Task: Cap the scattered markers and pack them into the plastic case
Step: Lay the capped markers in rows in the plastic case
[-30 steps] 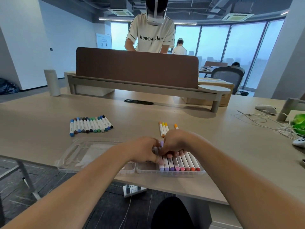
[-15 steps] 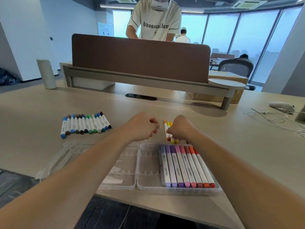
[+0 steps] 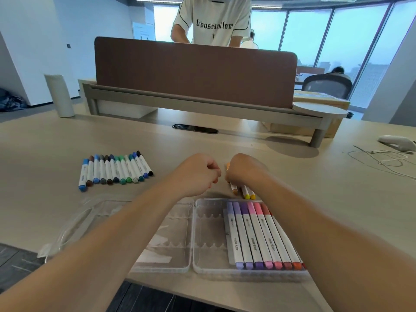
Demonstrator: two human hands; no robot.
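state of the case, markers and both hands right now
plastic case: open flat, partly filled
purple-to-red markers: capped, in the case
yellow and orange markers: on table, partly under right hand
blue-to-black markers: capped, on table
left hand: curled, contents hidden
right hand: curled over those markers, grip hidden

Packed markers (image 3: 258,235) lie in the case (image 3: 209,233); loose row (image 3: 114,170) behind, left.

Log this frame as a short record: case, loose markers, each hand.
case: plastic case lies open; purple-to-red markers sit in the right part of its right half
loose: marker row in blues, greens and browns, left of the hands; yellow-orange markers just beyond the case
left hand: fingers curled, contents hidden
right hand: over the yellow-orange markers, grip unclear
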